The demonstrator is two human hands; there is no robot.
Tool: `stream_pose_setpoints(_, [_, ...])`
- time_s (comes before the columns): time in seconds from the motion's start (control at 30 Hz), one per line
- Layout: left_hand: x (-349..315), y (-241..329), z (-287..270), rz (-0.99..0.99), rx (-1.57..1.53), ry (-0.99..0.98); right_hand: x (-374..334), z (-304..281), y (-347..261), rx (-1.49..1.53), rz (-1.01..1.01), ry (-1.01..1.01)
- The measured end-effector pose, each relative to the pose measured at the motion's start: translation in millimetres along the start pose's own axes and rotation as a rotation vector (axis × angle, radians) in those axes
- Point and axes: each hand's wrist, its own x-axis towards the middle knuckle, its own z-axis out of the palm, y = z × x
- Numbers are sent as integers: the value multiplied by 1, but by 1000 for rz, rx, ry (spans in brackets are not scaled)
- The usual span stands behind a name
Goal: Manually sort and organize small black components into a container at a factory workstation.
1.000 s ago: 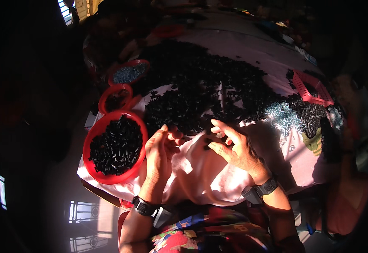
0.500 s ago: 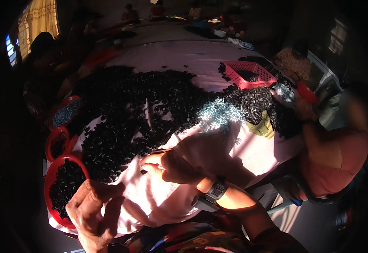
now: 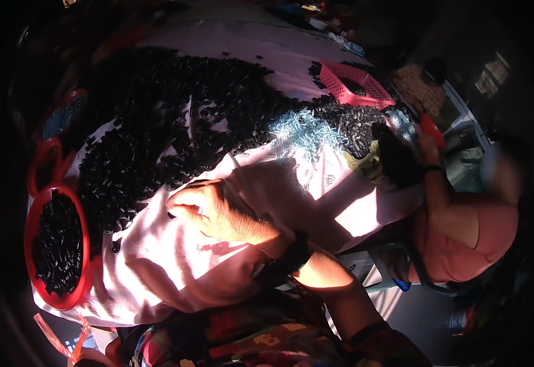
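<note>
My right hand point(image 3: 209, 211) is over the pale pink cloth point(image 3: 187, 300), thumb and forefinger pinched together. A small black piece point(image 3: 171, 215) shows at their tips, its exact kind too small to make out. Just beyond lies a wide heap of small black plastic pieces point(image 3: 138, 144). Only a bit of what looks like my left hand point(image 3: 99, 356) shows at the lower left edge, beside an orange-pink strip point(image 3: 56, 339); its fingers cannot be made out. Above it stands a red oval basin point(image 3: 86, 244) full of black pieces.
Two smaller red basins point(image 3: 33, 174) point(image 3: 82, 96) stand farther back on the left. Clear bluish small parts point(image 3: 307, 134) lie beside the heap. A pink perforated basket point(image 3: 365, 98) sits at the far right. A seated person point(image 3: 469, 232) works at the right edge.
My left hand has dropped from beside the red basin to the lower edge. My right hand stays pinched over the cloth. The view has tilted downward and shifted, moving the table up and left.
</note>
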Motion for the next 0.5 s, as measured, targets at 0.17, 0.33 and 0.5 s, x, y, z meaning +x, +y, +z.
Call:
stream_pose_setpoints(0.17, [-12, 25, -4, -206, 125, -88, -1, -10, -7, 5, -20, 0])
stream_pose_setpoints(0.33, [0, -4, -18, -28, -40, -182, 0, -4, -11, 77, -29, 30])
stream_pose_setpoints(0.5, [29, -15, -44, -16, -264, -458, -10, -18, -3, 51, -51, 137])
